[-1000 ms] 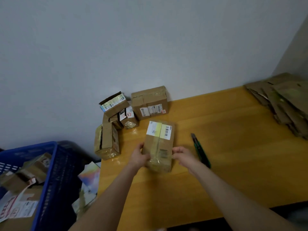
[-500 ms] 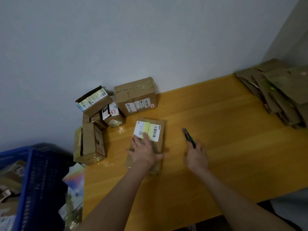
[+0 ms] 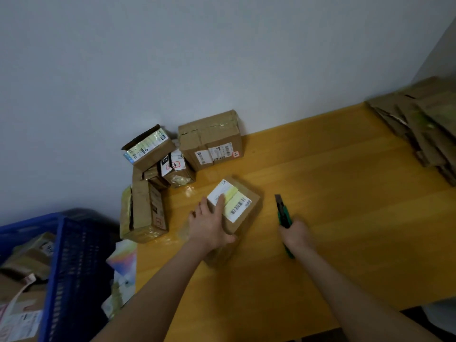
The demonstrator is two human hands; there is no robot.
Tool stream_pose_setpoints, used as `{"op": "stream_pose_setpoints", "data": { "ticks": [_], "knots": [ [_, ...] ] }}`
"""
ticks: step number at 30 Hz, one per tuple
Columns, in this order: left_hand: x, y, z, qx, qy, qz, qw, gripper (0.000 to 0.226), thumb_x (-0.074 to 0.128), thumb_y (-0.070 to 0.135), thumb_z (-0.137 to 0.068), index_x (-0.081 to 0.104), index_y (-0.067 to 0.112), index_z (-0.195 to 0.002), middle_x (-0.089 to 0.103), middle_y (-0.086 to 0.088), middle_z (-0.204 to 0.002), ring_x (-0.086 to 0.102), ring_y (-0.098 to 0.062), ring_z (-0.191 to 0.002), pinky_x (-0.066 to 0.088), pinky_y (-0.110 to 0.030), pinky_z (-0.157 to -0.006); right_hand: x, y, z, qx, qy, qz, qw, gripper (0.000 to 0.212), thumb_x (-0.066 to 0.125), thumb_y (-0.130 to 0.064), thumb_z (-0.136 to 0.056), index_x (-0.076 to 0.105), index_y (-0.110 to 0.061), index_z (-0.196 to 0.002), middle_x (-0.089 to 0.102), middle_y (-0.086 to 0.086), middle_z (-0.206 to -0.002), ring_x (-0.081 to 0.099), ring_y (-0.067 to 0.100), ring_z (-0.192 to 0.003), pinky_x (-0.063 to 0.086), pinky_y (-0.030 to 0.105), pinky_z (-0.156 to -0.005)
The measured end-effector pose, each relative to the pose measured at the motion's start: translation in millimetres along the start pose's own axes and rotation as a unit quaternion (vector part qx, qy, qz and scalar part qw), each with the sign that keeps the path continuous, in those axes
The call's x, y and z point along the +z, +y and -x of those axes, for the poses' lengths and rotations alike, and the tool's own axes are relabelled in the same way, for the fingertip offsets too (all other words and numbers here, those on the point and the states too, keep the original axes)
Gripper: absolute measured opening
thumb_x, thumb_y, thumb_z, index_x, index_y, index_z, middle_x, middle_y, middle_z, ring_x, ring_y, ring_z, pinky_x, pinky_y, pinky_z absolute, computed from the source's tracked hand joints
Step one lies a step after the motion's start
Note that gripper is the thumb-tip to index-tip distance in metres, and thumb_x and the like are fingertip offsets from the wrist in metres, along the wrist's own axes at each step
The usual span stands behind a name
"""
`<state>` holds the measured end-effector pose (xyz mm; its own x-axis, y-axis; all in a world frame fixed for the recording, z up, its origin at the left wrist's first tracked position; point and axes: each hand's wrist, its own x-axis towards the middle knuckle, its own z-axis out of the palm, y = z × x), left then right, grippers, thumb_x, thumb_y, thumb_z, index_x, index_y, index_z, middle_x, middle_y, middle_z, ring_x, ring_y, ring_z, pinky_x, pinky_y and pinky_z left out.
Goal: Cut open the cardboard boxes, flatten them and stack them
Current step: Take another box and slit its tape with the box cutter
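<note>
A small taped cardboard box (image 3: 248, 206) with a white and yellow label lies on the wooden table (image 3: 345, 218), turned at an angle. My left hand (image 3: 211, 224) presses flat on its top, fingers spread. My right hand (image 3: 296, 236) is closed around a green box cutter (image 3: 282, 211) just right of the box, blade pointing away from me. Several unopened boxes (image 3: 212, 139) are piled at the table's back left corner against the wall. A stack of flattened cardboard (image 3: 424, 127) lies at the far right.
A blue plastic crate (image 3: 71, 267) with more parcels stands on the floor at the left. Papers (image 3: 122, 267) lie between the crate and the table. A grey wall runs behind the table.
My right hand has closed on the box cutter and lifted it off the table. The box has turned at an angle under my left hand, which moved from its side to its top.
</note>
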<state>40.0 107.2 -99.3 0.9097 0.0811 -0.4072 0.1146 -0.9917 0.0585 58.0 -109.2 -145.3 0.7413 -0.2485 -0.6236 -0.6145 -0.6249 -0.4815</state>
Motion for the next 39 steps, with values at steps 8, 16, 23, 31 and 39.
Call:
{"op": "stream_pose_setpoints", "data": {
  "ticks": [8,16,23,31,39],
  "knots": [
    [-12,-32,15,0.081,-0.018,-0.076,0.994,0.135,0.073,0.069,-0.063,-0.025,0.032,-0.148,-0.021,-0.016,-0.158,-0.012,-0.032,-0.148,-0.010,-0.055,-0.115,-11,-27,38,-0.110,-0.030,-0.164,0.980,0.023,0.055,-0.035,-0.095,0.055,-0.020,-0.111,0.057,-0.005,-0.082,0.054,0.010,-0.069,0.038,0.025,-0.051],
    [-10,-4,8,0.018,-0.050,-0.040,0.998,0.129,0.074,0.064,-0.066,-0.014,0.026,-0.152,-0.002,-0.017,-0.160,0.005,-0.035,-0.147,0.008,-0.056,-0.116,-21,-27,63,-0.189,0.017,-0.003,0.982,0.018,0.052,-0.034,-0.095,0.049,-0.028,-0.112,0.057,-0.006,-0.072,0.053,0.012,-0.054,0.039,0.026,-0.045],
    [-29,0,-17,0.030,-0.057,-0.014,0.998,0.138,0.074,0.072,-0.059,-0.018,0.028,-0.152,-0.012,-0.017,-0.160,-0.006,-0.034,-0.148,0.006,-0.055,-0.117,-27,-15,66,-0.149,-0.011,-0.018,0.989,0.030,0.059,-0.032,-0.090,0.051,-0.027,-0.119,0.057,-0.010,-0.085,0.058,0.011,-0.067,0.045,0.026,-0.052],
    [-30,4,-16,0.091,-0.071,-0.095,0.989,0.136,0.075,0.069,-0.060,-0.011,0.020,-0.153,0.008,-0.021,-0.157,0.008,-0.038,-0.145,0.011,-0.058,-0.117,-22,-3,69,-0.181,0.022,0.035,0.983,0.043,0.054,-0.034,-0.091,0.043,-0.032,-0.132,0.054,-0.013,-0.076,0.055,0.007,-0.055,0.039,0.022,-0.042],
    [-6,8,13,0.113,-0.026,-0.106,0.988,0.139,0.075,0.069,-0.060,-0.013,0.015,-0.153,-0.006,-0.013,-0.160,-0.003,-0.033,-0.148,0.002,-0.046,-0.119,-35,15,77,-0.199,0.056,0.191,0.960,0.046,0.050,-0.042,-0.091,0.041,-0.040,-0.136,0.051,-0.014,-0.073,0.046,0.003,-0.051,0.029,0.019,-0.040]
  ]
}}
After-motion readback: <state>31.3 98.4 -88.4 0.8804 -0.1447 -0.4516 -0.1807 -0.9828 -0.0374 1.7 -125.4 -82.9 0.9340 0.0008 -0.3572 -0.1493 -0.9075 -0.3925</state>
